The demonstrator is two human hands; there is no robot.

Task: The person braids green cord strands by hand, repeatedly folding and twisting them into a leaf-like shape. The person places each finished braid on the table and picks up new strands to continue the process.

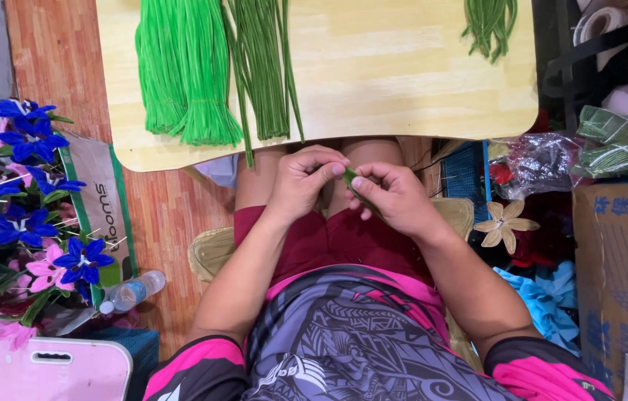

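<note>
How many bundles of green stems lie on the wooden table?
3: a bright green fuzzy stem bundle at left, a darker green stem bundle beside it, another dark green bundle at far right, cut off by the frame.

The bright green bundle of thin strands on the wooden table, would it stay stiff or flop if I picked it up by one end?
The bright green bundle would probably droop: its strands are thin and long. They look loose at the fanned lower end, so some might slip out. It likely weighs little and, lying flat on the table, seems unlikely to roll.
</note>
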